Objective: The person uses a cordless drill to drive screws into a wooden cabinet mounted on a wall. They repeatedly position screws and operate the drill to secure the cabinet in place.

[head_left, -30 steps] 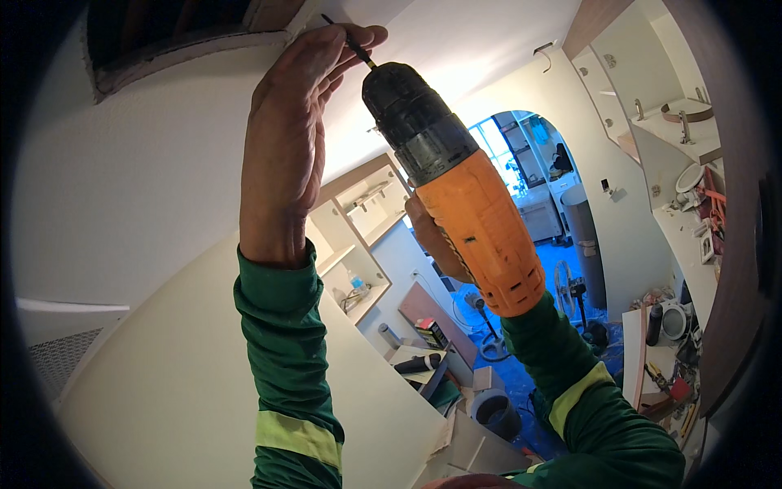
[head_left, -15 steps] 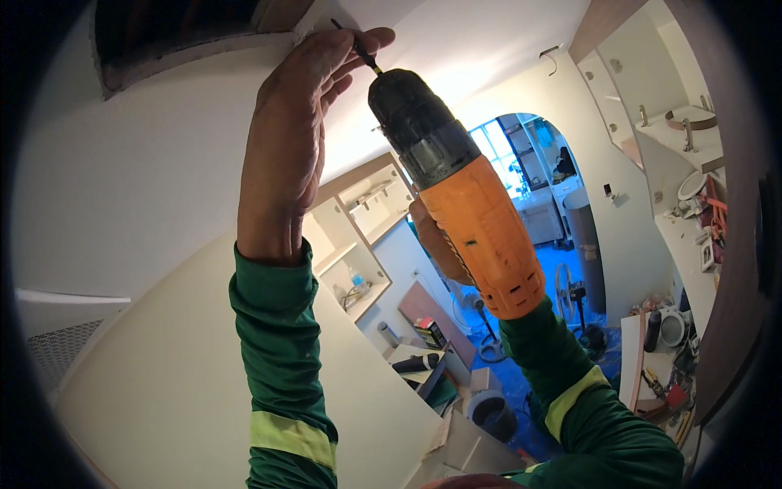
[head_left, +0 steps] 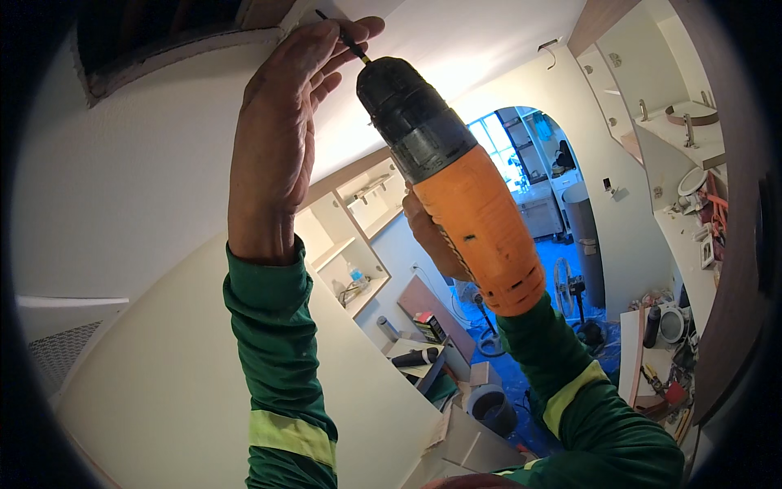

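My left hand (head_left: 277,130) is raised to the ceiling (head_left: 423,33), its thumb and fingertips closed loosely around the thin dark bit (head_left: 353,45) beside the edge of a dark rectangular opening (head_left: 163,37). The bit's tip is too small to make out. My right hand (head_left: 432,236) is closed around the handle of an orange-and-black cordless drill (head_left: 481,228), which is held tilted upward, its chuck just below my left fingertips. The drill body hides much of that hand and the handle.
Open cabinets (head_left: 676,65) with fittings stand at right, more shelving (head_left: 375,196) behind my hands. A slatted vent (head_left: 65,350) is at left. Below are a bucket (head_left: 490,407), fans (head_left: 570,289), blue sheeting (head_left: 521,367) and cluttered tools (head_left: 660,383). An arched doorway (head_left: 513,147) leads beyond.
The drill and both hands have shifted slightly up and left in the view since half a second ago, after a small downward shift. The grip looks the same.
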The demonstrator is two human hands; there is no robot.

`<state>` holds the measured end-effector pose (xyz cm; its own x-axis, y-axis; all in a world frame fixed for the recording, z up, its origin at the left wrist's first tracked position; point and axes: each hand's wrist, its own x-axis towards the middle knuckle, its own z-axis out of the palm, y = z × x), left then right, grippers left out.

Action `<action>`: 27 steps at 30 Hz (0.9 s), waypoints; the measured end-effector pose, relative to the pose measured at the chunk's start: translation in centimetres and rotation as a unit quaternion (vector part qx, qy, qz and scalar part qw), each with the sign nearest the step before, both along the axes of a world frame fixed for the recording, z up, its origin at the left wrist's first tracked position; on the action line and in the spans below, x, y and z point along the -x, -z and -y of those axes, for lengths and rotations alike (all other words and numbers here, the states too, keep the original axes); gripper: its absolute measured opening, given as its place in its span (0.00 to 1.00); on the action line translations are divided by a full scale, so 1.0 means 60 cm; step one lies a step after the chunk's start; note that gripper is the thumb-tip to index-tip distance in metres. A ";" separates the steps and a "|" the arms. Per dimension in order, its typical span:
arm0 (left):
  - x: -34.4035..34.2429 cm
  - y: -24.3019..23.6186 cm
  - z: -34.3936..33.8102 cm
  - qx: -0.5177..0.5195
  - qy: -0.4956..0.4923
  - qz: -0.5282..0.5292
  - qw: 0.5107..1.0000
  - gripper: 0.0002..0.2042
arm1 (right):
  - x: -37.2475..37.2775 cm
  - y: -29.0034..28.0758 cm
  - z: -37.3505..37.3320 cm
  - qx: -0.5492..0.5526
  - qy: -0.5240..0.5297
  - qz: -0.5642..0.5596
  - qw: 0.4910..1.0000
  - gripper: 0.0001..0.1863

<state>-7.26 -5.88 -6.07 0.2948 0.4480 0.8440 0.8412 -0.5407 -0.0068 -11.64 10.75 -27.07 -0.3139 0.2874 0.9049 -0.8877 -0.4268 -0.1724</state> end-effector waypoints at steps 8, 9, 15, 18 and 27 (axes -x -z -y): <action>-0.005 0.000 0.001 0.004 0.008 0.010 1.000 0.19 | -0.014 0.002 0.013 -0.115 0.514 0.080 0.846 0.16; -0.005 0.000 0.001 0.003 0.008 0.008 1.000 0.19 | -0.018 -0.001 0.013 -0.120 0.496 0.095 0.855 0.15; 0.000 -0.009 0.004 0.022 0.015 0.007 1.000 0.19 | -0.010 -0.010 0.032 0.069 0.012 0.093 0.993 0.13; 0.000 -0.012 0.006 0.043 0.021 0.008 0.999 0.19 | -0.012 -0.001 0.020 0.130 -0.299 0.094 0.941 0.16; 0.004 -0.014 0.004 0.033 0.031 0.012 0.999 0.18 | 0.025 0.011 0.002 -0.003 -0.290 -0.043 0.956 0.18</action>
